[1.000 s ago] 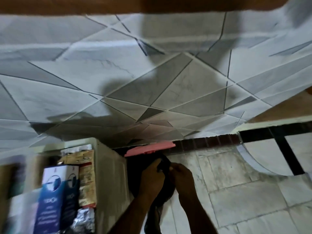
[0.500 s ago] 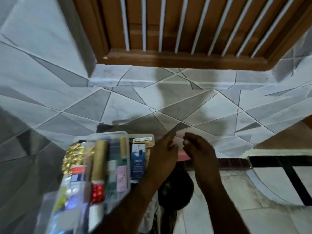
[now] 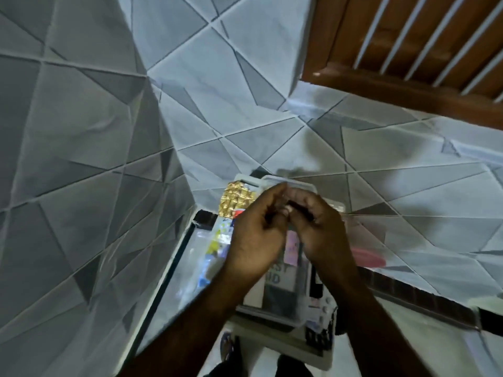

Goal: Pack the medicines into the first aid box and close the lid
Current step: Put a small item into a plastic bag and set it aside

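Note:
The clear plastic first aid box lies below me, with a "FIRST AID" label showing through its clear lid. A gold blister pack and other coloured medicine packs show at its left side. My left hand and my right hand are side by side on top of the lid. Their fingers curl together at its far part, close to the rim. The frame is blurred, so what the fingertips pinch there is unclear.
A wall of grey and white triangular tiles surrounds the box on the left and behind. A brown wooden window frame with white bars is at the upper right. A pink object lies right of the box. The floor shows below.
The view has swung so that the box is now in the middle under my hands. Both hands have moved from beside the box onto its lid.

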A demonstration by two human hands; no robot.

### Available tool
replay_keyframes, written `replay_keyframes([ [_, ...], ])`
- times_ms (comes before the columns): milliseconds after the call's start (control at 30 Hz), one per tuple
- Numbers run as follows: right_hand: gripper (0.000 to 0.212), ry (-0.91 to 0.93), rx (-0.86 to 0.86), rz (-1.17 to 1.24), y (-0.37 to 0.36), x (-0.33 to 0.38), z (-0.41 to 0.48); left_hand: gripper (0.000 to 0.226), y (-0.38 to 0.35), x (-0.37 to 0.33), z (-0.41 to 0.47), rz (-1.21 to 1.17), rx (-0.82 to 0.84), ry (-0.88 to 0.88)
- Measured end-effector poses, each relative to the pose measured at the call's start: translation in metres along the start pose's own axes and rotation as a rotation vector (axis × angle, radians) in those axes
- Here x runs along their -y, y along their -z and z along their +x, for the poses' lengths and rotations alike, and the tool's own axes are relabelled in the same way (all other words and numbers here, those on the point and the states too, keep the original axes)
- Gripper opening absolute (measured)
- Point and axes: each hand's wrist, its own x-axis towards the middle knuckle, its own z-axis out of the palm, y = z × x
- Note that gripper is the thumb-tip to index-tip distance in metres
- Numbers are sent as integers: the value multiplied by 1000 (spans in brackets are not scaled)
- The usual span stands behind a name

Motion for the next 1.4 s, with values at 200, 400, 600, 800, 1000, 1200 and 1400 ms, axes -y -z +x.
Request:
replay_keyframes([
  [200, 32, -42, 249, -144, -61, -9, -2, 46, 71, 58, -17, 3, -154, 194],
  [400, 43, 60, 469, -466, -98, -17, -10, 56, 109, 121, -34, 422, -228, 459],
  [600, 37, 363, 688, -1085, -123, -34, -26, 79, 108, 147, -41, 502, -158, 593],
  [800, 28, 431, 646, -1161, -129, -50, -37, 69, 109, 151, -36, 444, -138, 606],
  [1000, 35, 378, 707, -1100, -126, -50, -35, 29, 105, 152, -34, 379, -98, 525],
  [1200, 48, 366, 730, -1052, -122, -47, -37, 24, 99, 150, -34, 307, -126, 483],
  [1400, 38, 368, 571, -747, -115, -36, -36, 29, 120, 131, -27, 47, -151, 504],
])
